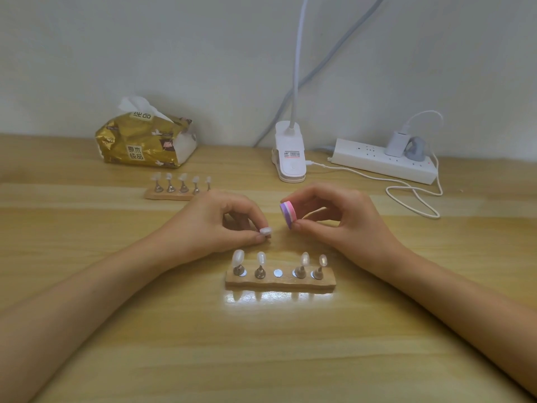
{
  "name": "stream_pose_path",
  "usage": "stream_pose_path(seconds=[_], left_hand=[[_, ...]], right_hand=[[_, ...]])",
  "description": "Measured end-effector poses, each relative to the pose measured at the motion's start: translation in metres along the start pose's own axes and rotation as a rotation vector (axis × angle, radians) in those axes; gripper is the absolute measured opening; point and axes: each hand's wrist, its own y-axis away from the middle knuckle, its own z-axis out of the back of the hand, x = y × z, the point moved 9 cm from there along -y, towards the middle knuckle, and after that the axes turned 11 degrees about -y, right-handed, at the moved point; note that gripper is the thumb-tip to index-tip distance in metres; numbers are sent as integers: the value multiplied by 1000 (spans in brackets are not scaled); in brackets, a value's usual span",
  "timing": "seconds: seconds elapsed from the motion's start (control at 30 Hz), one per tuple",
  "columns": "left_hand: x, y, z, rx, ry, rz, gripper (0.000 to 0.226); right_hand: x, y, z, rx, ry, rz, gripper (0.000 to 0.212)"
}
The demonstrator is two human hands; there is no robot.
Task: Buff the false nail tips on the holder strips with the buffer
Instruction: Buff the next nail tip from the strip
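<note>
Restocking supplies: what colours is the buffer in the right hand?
The small layered buffer block shows pink and purple bands; head view.

The buffer [287, 213] between the fingers of the right hand [334, 216] is banded purple and pink. The nail tip [265, 230] pinched in the fingers of the left hand [220, 225] is milky white (almost see-through). Just nearer than the fingertips, the holder strip [280, 283] is pale tan wood with silver discs [278, 273] and grey stands [260, 272]. The table [261, 350] under the fingers shows blond wood grain in long streaks.
</note>
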Motion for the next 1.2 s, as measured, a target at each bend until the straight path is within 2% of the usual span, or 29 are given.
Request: stream_pose_path(seconds=[0.27, 0.47, 0.57, 0.63, 0.77, 0.87, 1.0, 1.1, 1.2], left_hand=[[0, -3, -2, -131, -67, 56, 17], [0, -4, -3, -116, -68, 54, 17], [1, -4, -4, -117, -43, 63, 9], [2, -4, -4, -124, -33, 70, 8], [1, -3, -5, -115, -10, 60, 15], [4, -3, -5, -114, 3, 90, 16], [3, -3, -5, -106, 3, 90, 14], [2, -3, -4, -112, -7, 96, 15], [2, -3, -5, -106, -19, 90, 14]], right_hand=[[3, -1, 0, -25, 31, 10, 28], [12, -1, -5, -28, 44, 82, 15], [9, -3, -10, -5, 74, 73, 10], [5, -4, -10, 3, 59, 39, 11], [13, -3, -8, -39, 65, 121, 9], [4, -4, -10, -4, 55, 40, 9], [9, -3, -10, -10, 64, 75, 12], [5, -3, -10, 15, 60, 31, 14], [10, -3, -9, 1, 92, 95, 15]])
